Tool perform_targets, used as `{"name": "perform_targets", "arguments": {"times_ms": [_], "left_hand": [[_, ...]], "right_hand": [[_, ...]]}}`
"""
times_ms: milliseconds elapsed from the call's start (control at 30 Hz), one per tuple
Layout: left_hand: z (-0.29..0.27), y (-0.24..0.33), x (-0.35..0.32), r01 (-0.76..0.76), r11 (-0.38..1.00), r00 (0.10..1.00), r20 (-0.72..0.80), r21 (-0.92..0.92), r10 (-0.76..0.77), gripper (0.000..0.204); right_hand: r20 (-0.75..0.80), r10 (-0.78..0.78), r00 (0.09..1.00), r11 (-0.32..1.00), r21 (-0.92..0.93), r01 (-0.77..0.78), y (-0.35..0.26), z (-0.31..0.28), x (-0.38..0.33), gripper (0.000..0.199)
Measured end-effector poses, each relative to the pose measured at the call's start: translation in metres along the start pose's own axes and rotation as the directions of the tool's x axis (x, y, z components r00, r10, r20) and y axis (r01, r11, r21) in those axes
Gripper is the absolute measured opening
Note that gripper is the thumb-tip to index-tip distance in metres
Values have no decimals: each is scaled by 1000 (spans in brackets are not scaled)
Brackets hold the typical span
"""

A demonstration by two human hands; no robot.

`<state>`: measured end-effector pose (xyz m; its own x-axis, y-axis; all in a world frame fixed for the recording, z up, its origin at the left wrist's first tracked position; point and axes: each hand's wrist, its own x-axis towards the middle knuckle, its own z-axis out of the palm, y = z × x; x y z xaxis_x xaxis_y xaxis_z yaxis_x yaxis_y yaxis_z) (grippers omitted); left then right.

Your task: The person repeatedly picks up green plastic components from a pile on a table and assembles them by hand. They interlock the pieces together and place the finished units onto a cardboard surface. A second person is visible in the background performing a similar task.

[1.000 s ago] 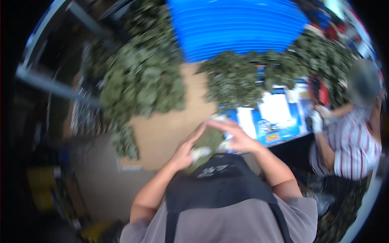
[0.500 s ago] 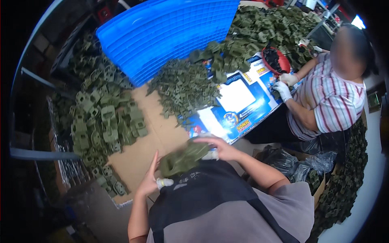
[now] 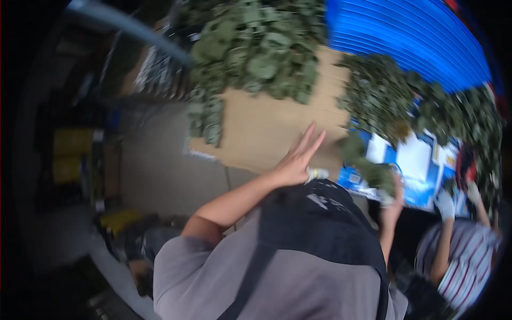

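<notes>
My left hand hovers at the front edge of the cardboard, fingers stretched out and holding nothing; its thumb has a white wrap. To the right, my right hand grips an olive-green moulded plastic part, smeared by motion, so its exact kind cannot be told. That part is held over the blue and white printed cardboard, in front of a heap of small green plastic pieces. Larger green moulded parts lie piled on the far side of the brown cardboard.
A ribbed blue plastic crate stands at the far right. Beside me on the right, a co-worker in a striped shirt has white-gloved hands near a red bowl. A grey metal bar crosses the far left; yellow boxes stand at left.
My view has swung left, so the table appears farther right. My left hand has come off the green part, which is now in my right hand alone, out to the right.
</notes>
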<state>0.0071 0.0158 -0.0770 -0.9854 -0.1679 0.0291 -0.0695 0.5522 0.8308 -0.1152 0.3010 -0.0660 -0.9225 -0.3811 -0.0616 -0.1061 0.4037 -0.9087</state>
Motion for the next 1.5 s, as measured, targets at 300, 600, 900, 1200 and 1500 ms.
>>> {"name": "perform_targets", "arguments": {"times_ms": [300, 600, 900, 1200, 1500], "left_hand": [[-103, -187, -105, 859, 467, 428, -796, 210, -428, 89], [-44, -63, -60, 499, 823, 767, -580, 272, -274, 76], [15, 18, 8, -94, 991, 981, -159, 98, 109, 82], [13, -12, 5, 122, 890, 992, 15, -440, -129, 100], [14, 11, -3, 164, 849, 964, -100, -503, -245, 96]], "right_hand": [[-785, -128, 606, 987, -158, 4, 211, -64, 124, 57], [-35, 242, 970, 898, 386, -210, 182, 8, 75, 44], [566, 122, 816, 614, 602, -510, -33, 147, 42, 77], [478, -179, 860, 809, 569, -148, -41, 141, 35, 76], [555, -297, 777, 921, 382, 79, -30, 127, 49, 63]]}}
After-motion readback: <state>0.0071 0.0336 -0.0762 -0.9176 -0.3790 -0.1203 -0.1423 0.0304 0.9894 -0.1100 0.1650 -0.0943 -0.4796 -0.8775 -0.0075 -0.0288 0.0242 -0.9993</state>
